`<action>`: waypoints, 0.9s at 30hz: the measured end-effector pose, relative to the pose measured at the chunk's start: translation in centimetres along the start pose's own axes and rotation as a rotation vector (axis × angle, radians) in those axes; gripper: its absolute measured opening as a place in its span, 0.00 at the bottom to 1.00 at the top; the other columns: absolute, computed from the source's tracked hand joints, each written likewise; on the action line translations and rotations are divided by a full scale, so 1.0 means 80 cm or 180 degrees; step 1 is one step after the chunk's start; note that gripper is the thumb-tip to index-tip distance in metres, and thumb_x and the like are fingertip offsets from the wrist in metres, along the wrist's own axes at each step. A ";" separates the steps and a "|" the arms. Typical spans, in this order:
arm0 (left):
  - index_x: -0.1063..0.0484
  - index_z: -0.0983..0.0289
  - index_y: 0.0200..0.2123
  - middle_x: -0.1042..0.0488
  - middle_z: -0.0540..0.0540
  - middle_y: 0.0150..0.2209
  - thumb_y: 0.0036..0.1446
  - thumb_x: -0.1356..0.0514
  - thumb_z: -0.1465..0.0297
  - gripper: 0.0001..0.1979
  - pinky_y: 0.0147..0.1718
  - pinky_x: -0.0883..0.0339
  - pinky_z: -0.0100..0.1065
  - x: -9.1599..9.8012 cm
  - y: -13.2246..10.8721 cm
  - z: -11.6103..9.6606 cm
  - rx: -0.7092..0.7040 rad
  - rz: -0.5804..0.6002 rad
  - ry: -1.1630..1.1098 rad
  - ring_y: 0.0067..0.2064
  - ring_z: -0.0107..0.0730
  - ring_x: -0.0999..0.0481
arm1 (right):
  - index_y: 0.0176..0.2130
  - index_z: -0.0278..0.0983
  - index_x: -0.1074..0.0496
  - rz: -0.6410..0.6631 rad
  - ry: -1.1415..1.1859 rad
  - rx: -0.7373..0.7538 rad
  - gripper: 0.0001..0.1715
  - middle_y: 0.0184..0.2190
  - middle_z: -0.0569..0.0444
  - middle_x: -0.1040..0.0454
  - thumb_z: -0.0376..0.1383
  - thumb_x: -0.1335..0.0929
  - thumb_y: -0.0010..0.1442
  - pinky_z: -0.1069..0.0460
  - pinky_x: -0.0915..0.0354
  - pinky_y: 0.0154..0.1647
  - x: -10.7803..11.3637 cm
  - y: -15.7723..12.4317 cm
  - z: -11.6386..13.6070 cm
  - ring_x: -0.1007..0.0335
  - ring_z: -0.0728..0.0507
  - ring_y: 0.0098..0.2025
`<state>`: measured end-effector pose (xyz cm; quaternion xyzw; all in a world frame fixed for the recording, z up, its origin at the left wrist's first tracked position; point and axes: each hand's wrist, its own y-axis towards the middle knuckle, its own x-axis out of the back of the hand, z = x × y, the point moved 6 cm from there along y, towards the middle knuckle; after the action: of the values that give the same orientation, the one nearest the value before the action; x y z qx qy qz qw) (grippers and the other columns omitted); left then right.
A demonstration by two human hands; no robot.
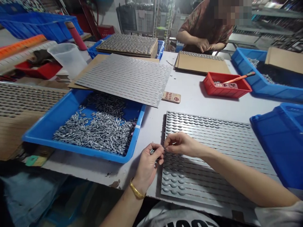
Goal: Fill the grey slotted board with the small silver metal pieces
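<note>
Several small grey leaf-shaped pieces [152,151] show between the curled fingers of my left hand [148,160], which wears a gold bracelet [136,189]. My right hand [182,144] meets its thumb tip in a pinch on what looks like one such piece, mostly hidden by the fingers. Both hands are over the left edge of a grey slotted board [213,164]. Rows of the pieces fill the board's far edge and part of its left side. To the left, a blue tray [78,149] contains a heap of loose grey pieces [94,132].
Another slotted board [127,78] lies across the tray's back edge. A red bin [227,93] holds an orange-handled tool [240,77]. Blue bins [281,142] flank the right side. Across the table [187,94], another person's hands [204,45] are near cardboard-backed boards [201,64].
</note>
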<state>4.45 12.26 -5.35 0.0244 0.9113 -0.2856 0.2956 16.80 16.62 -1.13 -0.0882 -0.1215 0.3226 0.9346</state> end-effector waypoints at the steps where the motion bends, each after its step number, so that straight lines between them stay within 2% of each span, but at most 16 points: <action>1: 0.29 0.66 0.29 0.33 0.48 0.24 0.46 0.31 0.67 0.11 0.20 0.45 0.22 -0.002 0.000 0.000 -0.0003 0.0031 0.0008 0.25 0.20 0.36 | 0.35 0.35 0.27 0.0030 0.0067 -0.0028 0.08 0.25 0.58 0.28 0.37 0.31 0.57 0.58 0.38 0.22 -0.001 -0.001 -0.002 0.36 0.53 0.23; 2: 0.29 0.66 0.30 0.32 0.49 0.25 0.47 0.32 0.68 0.11 0.20 0.45 0.22 -0.003 0.001 -0.001 -0.0004 0.0046 -0.0011 0.26 0.20 0.35 | 0.35 0.35 0.27 0.0007 0.0048 -0.0012 0.08 0.25 0.57 0.27 0.37 0.32 0.57 0.57 0.38 0.22 0.001 -0.003 -0.004 0.35 0.52 0.23; 4: 0.27 0.66 0.34 0.29 0.52 0.29 0.50 0.34 0.67 0.10 0.20 0.43 0.22 -0.001 0.002 -0.002 0.0033 -0.0046 -0.0162 0.27 0.21 0.33 | 0.36 0.36 0.27 -0.0293 -0.0330 0.0181 0.07 0.27 0.56 0.26 0.36 0.33 0.58 0.56 0.37 0.25 0.017 -0.007 -0.005 0.34 0.51 0.25; 8: 0.27 0.66 0.42 0.26 0.58 0.37 0.54 0.38 0.70 0.12 0.27 0.34 0.25 0.017 0.005 0.000 0.0225 -0.0576 -0.0636 0.33 0.26 0.26 | 0.35 0.39 0.26 -0.1651 -0.2047 0.0777 0.08 0.33 0.53 0.25 0.34 0.35 0.60 0.52 0.35 0.32 0.081 -0.023 -0.006 0.30 0.47 0.32; 9: 0.27 0.66 0.43 0.25 0.59 0.39 0.53 0.39 0.72 0.12 0.29 0.32 0.26 0.020 0.004 0.001 0.0240 -0.0646 -0.0670 0.35 0.28 0.25 | 0.36 0.38 0.26 -0.1802 -0.2409 0.0787 0.09 0.33 0.52 0.25 0.33 0.36 0.61 0.52 0.36 0.32 0.094 -0.025 -0.012 0.30 0.46 0.31; 12: 0.28 0.65 0.41 0.24 0.60 0.42 0.52 0.39 0.76 0.11 0.32 0.31 0.26 0.021 0.004 0.001 0.0227 -0.0624 -0.0581 0.38 0.31 0.23 | 0.37 0.37 0.25 -0.1816 -0.3233 0.0737 0.11 0.34 0.50 0.25 0.32 0.38 0.62 0.51 0.36 0.34 0.118 -0.021 -0.031 0.29 0.44 0.34; 16: 0.29 0.65 0.38 0.24 0.60 0.43 0.52 0.37 0.76 0.09 0.35 0.30 0.26 0.019 0.003 0.002 0.0262 -0.0588 -0.0467 0.40 0.31 0.23 | 0.39 0.37 0.26 -0.1653 -0.3895 0.0679 0.12 0.36 0.49 0.25 0.30 0.38 0.63 0.52 0.37 0.37 0.120 -0.012 -0.044 0.30 0.43 0.38; 22: 0.28 0.66 0.39 0.23 0.60 0.43 0.52 0.37 0.77 0.10 0.39 0.28 0.27 0.020 0.005 0.002 0.0276 -0.0565 -0.0494 0.40 0.30 0.22 | 0.38 0.35 0.26 -0.1465 -0.4233 0.0720 0.14 0.36 0.48 0.26 0.30 0.40 0.63 0.52 0.39 0.36 0.112 -0.011 -0.043 0.32 0.43 0.39; 27: 0.28 0.67 0.42 0.24 0.63 0.46 0.53 0.38 0.76 0.11 0.44 0.27 0.32 0.019 0.006 0.004 0.0298 -0.0514 -0.0703 0.44 0.37 0.22 | 0.38 0.35 0.26 -0.1432 -0.4420 0.0648 0.13 0.36 0.47 0.26 0.30 0.40 0.63 0.52 0.39 0.35 0.112 -0.011 -0.045 0.32 0.43 0.39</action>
<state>3.46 12.27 -6.69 -0.0668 0.8579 -0.3515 0.3687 25.19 21.25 -2.80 0.2506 -0.6698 0.1143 0.6895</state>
